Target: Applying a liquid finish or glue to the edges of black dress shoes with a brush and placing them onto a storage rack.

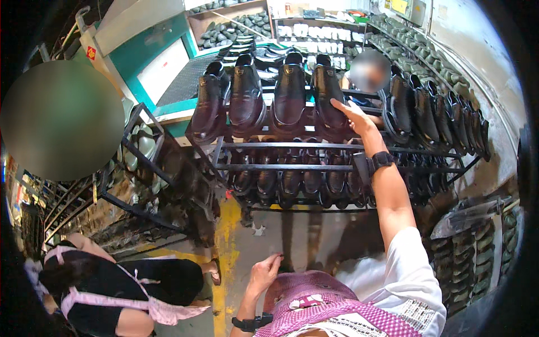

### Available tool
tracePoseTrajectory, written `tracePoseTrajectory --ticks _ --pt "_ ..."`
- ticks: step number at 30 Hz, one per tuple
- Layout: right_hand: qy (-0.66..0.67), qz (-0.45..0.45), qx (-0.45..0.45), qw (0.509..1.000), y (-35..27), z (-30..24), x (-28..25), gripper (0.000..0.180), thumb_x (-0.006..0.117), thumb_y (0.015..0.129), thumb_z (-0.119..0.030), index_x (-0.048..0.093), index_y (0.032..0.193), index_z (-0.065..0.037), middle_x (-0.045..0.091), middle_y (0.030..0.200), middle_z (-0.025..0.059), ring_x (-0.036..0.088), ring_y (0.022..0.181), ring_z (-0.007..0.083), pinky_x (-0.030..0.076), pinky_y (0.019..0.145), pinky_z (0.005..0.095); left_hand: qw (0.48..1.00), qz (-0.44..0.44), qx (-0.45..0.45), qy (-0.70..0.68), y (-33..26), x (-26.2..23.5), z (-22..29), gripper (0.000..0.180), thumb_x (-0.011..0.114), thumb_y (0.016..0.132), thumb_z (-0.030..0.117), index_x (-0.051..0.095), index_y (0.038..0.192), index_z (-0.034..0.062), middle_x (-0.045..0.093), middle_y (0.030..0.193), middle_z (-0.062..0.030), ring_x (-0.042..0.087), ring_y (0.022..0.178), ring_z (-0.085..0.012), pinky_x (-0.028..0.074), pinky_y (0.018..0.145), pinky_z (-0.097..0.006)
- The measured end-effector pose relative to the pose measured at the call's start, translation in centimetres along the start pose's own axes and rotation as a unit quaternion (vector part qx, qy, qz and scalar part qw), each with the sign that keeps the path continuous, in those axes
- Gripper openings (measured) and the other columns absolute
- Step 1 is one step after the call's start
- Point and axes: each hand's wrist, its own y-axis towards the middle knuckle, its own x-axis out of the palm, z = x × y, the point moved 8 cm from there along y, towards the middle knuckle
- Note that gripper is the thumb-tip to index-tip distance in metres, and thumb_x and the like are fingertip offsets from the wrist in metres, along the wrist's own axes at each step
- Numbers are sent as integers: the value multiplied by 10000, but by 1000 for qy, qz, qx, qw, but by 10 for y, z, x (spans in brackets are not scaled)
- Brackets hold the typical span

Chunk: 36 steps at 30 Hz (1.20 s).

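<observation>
1. The right hand (352,115) reaches up and forward to the top tier of a dark metal rack (292,167). Its fingers are stretched out nearly flat and lie against the side of the rightmost shoe (327,92) in a row of four; no grip closes around it.
2. That shoe is a glossy dark brown loafer, standing toe down and heel up on the rack's top tier, at the right end of the row, just beside the next loafer (289,92).
3. The other two loafers (227,101) of the row stand to the left, all four tilted the same way.
4. The left hand (264,273) hangs low in front of the person's pink checked apron (320,314), fingers loosely curled and holding nothing (a black wristband sits on that wrist, and a black watch on the right wrist).
5. Lower tiers of the rack carry more dark shoes (292,182), packed close together; they lie in shadow, so their count is hard to tell.
6. To the right, a second rack holds a long curved line of black shoes (438,115).
7. A yellow line (224,247) runs along the grey floor below the rack.
8. At lower left another person in a black top with pink apron straps (106,292) crouches near the floor.
</observation>
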Motion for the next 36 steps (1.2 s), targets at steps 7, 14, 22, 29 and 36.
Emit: tracePoseTrajectory --ticks 7,14,22,29,36 --pt "456 -153 -57 875 -35 3 -5 310 608 787 -248 564 965 2 631 849 102 622 750 201 508 678 306 994 -64 -21 -84 12 8 5 290 474 866 220 559 1044 7 638 882 -129 633 782 -216 488 666 -292" --pt "375 -111 -106 914 -209 42 21 547 668 704 -185 435 1167 -11 544 1068 55 533 945 152 427 829 286 914 -53 -46 -399 44 -12 48 445 450 891 226 341 1257 -2 547 1098 -140 577 916 -213 471 754 -288" --pt "367 -395 127 833 -311 104 124 650 659 708 -134 345 1256 18 452 1189 69 452 1047 140 383 894 288 689 -45 -27 -723 46 7 61 492 316 908 355 317 1276 29 421 1250 -112 429 1120 -234 328 965 -370" --pt "5 -169 -246 954 -277 50 95 665 735 649 -180 418 1227 -88 454 1121 78 467 957 175 398 794 298 755 95 -26 -648 37 -28 31 436 353 909 320 370 1235 32 479 1180 -101 494 1045 -227 388 921 -372" --pt "-136 -196 -442 865 -300 2 128 553 757 571 -131 548 1083 -124 468 958 86 474 879 243 432 728 316 819 207 -33 -534 18 -38 30 385 471 873 260 396 1196 65 527 1093 -83 548 942 -197 472 796 -320"
